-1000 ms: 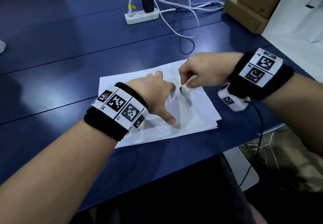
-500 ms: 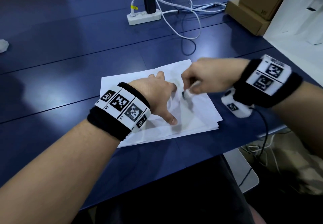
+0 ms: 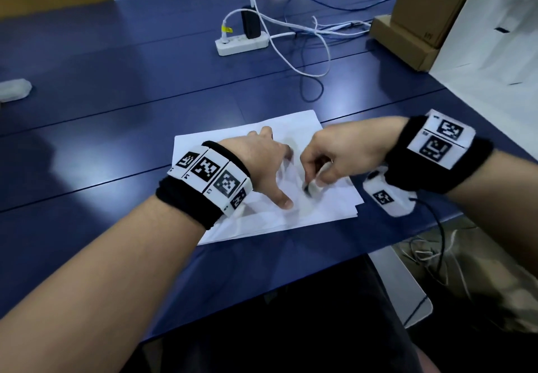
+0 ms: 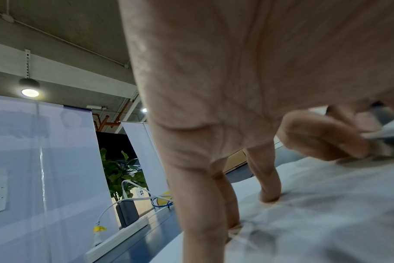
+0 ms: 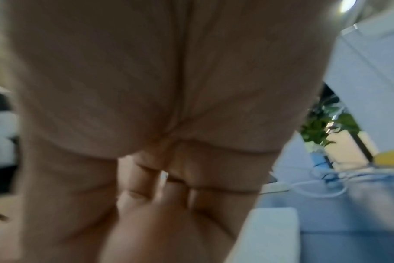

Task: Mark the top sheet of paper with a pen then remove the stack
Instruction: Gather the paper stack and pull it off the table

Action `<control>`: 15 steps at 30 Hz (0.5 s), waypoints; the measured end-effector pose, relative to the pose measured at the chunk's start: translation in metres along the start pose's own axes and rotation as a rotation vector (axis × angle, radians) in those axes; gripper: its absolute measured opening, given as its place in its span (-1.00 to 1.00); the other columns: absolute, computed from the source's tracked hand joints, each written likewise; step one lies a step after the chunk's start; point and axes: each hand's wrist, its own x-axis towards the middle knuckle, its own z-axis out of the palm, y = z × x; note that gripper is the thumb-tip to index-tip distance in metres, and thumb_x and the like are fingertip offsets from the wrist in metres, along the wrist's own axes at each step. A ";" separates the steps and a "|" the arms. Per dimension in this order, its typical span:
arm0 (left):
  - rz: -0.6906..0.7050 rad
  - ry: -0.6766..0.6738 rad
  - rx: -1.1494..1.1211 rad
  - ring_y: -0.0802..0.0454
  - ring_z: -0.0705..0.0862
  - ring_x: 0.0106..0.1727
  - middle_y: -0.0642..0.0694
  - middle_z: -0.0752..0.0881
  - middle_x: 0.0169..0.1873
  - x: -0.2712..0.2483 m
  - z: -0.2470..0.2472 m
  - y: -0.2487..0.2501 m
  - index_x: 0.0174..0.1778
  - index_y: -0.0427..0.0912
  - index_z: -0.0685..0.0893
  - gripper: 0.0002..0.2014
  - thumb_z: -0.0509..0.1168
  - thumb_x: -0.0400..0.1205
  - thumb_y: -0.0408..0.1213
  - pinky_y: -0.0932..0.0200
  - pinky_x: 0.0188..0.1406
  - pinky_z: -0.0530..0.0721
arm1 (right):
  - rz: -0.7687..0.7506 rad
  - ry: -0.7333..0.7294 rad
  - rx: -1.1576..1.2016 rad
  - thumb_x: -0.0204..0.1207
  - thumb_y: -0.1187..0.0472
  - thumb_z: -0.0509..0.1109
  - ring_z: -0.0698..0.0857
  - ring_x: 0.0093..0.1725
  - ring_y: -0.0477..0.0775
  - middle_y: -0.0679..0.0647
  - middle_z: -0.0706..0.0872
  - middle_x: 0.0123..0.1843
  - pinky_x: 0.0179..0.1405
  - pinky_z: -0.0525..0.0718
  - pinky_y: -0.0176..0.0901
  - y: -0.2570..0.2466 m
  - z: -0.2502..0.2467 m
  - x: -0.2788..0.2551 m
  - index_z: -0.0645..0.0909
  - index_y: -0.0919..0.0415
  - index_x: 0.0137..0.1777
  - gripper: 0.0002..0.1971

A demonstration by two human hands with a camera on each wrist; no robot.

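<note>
A stack of white paper lies on the blue table near its front edge. My left hand presses down on the top sheet with spread, straight fingers; in the left wrist view its fingertips touch the paper. My right hand pinches a white pen whose dark tip meets the top sheet just right of my left thumb. In the right wrist view the curled fingers fill the frame, blurred, and the pen is hidden.
A white power strip with a black adapter and loose white and blue cables lies at the back. Cardboard boxes stand at the back right. A small white object sits far left. The table's edge runs just right of the stack.
My right hand with the pen has slid down the sheet toward me and slightly right. My left hand stays pressed on the paper.
</note>
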 end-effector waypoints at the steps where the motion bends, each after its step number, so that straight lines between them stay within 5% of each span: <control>1: -0.008 -0.002 0.006 -0.17 0.47 0.35 -0.12 0.35 0.31 -0.001 0.000 0.001 0.62 0.25 0.30 0.03 0.49 0.22 0.46 -0.28 0.23 0.63 | 0.021 0.039 -0.007 0.49 0.10 0.55 0.70 -0.23 -0.20 -0.09 0.81 -0.23 -0.20 0.64 -0.37 0.002 -0.005 0.003 0.77 -0.03 -0.05 -0.93; 4: -0.029 -0.005 0.018 -0.17 0.47 0.38 -0.12 0.35 0.36 -0.005 -0.002 0.003 0.62 0.21 0.28 0.04 0.47 0.23 0.47 -0.28 0.22 0.63 | 0.099 0.231 -0.036 0.48 -0.04 0.56 0.74 -0.09 0.04 -0.04 0.82 -0.16 -0.02 0.69 -0.07 0.013 -0.019 0.011 0.76 0.01 -0.03 -0.82; 8: -0.034 0.007 0.010 -0.18 0.50 0.35 -0.13 0.37 0.34 -0.007 -0.001 0.003 0.62 0.23 0.30 0.02 0.48 0.24 0.45 -0.22 0.23 0.63 | 0.034 0.123 0.002 0.49 0.07 0.54 0.72 -0.18 -0.03 -0.07 0.81 -0.21 -0.19 0.60 -0.32 0.002 -0.002 -0.004 0.76 0.00 -0.07 -0.92; 10: -0.032 0.017 -0.006 -0.16 0.52 0.32 -0.12 0.38 0.31 -0.008 -0.002 0.004 0.59 0.26 0.34 -0.01 0.50 0.23 0.43 -0.18 0.22 0.63 | -0.008 0.037 0.027 0.49 0.05 0.54 0.72 -0.21 -0.05 -0.03 0.82 -0.23 -0.19 0.63 -0.28 -0.009 0.007 -0.014 0.76 0.00 -0.08 -0.92; 15: -0.043 0.018 -0.011 -0.16 0.48 0.42 -0.11 0.36 0.40 -0.010 -0.001 0.002 0.65 0.26 0.24 0.07 0.48 0.22 0.46 -0.25 0.32 0.58 | 0.067 0.137 0.104 0.52 0.08 0.53 0.74 -0.35 0.16 0.03 0.82 -0.27 -0.38 0.67 -0.24 0.001 0.000 -0.019 0.74 0.03 -0.01 -0.90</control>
